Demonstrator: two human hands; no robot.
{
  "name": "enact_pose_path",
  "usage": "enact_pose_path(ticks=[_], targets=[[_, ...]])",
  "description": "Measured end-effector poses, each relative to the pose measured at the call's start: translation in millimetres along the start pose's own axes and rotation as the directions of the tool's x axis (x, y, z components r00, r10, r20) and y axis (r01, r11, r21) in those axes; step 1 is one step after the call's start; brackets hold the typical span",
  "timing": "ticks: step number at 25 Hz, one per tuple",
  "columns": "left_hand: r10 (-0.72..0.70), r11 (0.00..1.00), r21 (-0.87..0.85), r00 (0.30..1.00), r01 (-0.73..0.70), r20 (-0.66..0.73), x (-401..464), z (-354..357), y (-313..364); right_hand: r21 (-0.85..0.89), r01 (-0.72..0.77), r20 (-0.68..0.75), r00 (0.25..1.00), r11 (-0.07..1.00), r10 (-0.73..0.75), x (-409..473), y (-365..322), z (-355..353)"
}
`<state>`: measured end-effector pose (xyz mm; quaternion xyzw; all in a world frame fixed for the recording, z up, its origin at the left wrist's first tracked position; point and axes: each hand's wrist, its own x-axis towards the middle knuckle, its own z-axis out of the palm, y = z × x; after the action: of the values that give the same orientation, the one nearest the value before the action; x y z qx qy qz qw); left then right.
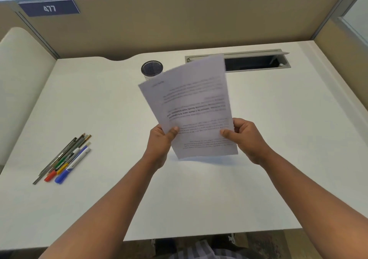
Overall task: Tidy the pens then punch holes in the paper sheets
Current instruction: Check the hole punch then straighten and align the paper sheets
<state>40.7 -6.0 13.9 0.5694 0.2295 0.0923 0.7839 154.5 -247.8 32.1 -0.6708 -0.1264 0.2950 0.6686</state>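
Both hands, left hand [161, 139] and right hand [247, 137], pinch the white printed paper sheets [189, 107] above the white desk [268, 169]; grouped pens [63, 159] lie left.

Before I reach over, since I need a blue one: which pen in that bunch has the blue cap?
The marker at the right edge of the bunch of pens: white barrel, blue cap pointing toward you. Its neighbour has a red cap.

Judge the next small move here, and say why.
Probably lower the white printed paper sheets onto the white desk: both the left hand and right hand grip them aloft, and no hole punch is visible. The mixed pens lie grouped, outside the black mesh cup.
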Motion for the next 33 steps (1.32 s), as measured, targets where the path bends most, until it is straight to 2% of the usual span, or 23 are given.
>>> enact_pose_path(ticks=[4, 6, 8, 10, 13, 15, 17, 19, 21, 22, 24, 26, 27, 29, 33], targets=[[-0.124, 0.941, -0.324, 0.990, 0.096, -0.067, 2.6, 5.4, 6.1, 0.266, -0.085, -0.050, 0.994, 0.960, 0.102, -6.9, 1.1, 3.7], [-0.162, 0.885, -0.451, 0.985, 0.120, -0.057, 2.2, 12.5, 8.8, 0.457, -0.128, -0.041, 0.986, 0.880, 0.164, -9.0, 6.6, 12.5], [-0.182, 0.845, -0.516, 0.983, 0.138, -0.035, -0.1, 23.0, 8.8, 0.570, -0.118, -0.036, 0.985, 0.813, 0.167, -9.5, 11.7, 27.5], [-0.181, 0.829, -0.540, 0.983, 0.146, -0.011, -3.1, 33.9, 7.1, 0.599, -0.071, -0.074, 0.987, 0.798, 0.143, -8.6, 15.3, 43.8], [-0.185, 0.823, -0.548, 0.983, 0.152, -0.004, -4.8, 41.3, 2.3, 0.534, -0.005, -0.168, 0.980, 0.845, 0.111, -5.6, 15.7, 52.0], [-0.192, 0.854, -0.499, 0.981, 0.151, -0.032, -2.8, 37.6, 1.5, 0.456, 0.019, -0.194, 0.978, 0.890, 0.079, -3.6, 12.4, 44.5], [-0.183, 0.906, -0.405, 0.975, 0.119, -0.123, 1.7, 27.7, 3.8, 0.358, 0.035, -0.214, 0.976, 0.933, 0.046, -1.7, 7.1, 29.8], [-0.111, 0.955, -0.296, 0.960, 0.031, -0.257, 8.2, 8.4, 11.1, 0.253, 0.042, -0.227, 0.974, 0.967, 0.017, 0.0, -0.3, 12.8], [0.009, 0.992, -0.114, 0.934, -0.053, -0.358, 13.5, -17.7, 23.8, 0.150, 0.034, -0.222, 0.975, 0.988, 0.000, 0.7, -6.8, -3.4], [0.072, 0.997, 0.016, 0.931, -0.071, -0.357, 16.5, -30.9, 30.1, 0.096, 0.026, -0.212, 0.977, 0.995, -0.005, 0.6, -8.7, -10.6], [0.150, 0.974, 0.196, 0.970, -0.112, -0.190, 21.9, -50.1, 41.4, -0.007, 0.007, -0.162, 0.987, 1.000, -0.008, 0.4, -10.3, -21.6], [0.127, 0.967, 0.219, 0.992, -0.129, 0.025, 24.6, -55.7, 47.0, -0.074, -0.007, -0.089, 0.996, 0.997, 0.001, 1.4, -9.3, -26.9], [0.107, 0.967, 0.222, 0.992, -0.121, 0.073, 24.2, -55.0, 47.0, -0.093, -0.010, -0.060, 0.998, 0.996, 0.004, 2.5, -7.9, -27.6], [0.091, 0.963, 0.251, 0.994, -0.103, 0.060, 20.7, -50.8, 40.8, -0.109, -0.018, -0.053, 0.999, 0.994, 0.012, 4.4, -2.7, -27.2], [0.137, 0.953, 0.277, 0.990, -0.126, -0.021, 11.6, -43.0, 26.2, -0.158, -0.032, -0.151, 0.989, 0.987, 0.008, 5.2, 6.8, -21.8]])
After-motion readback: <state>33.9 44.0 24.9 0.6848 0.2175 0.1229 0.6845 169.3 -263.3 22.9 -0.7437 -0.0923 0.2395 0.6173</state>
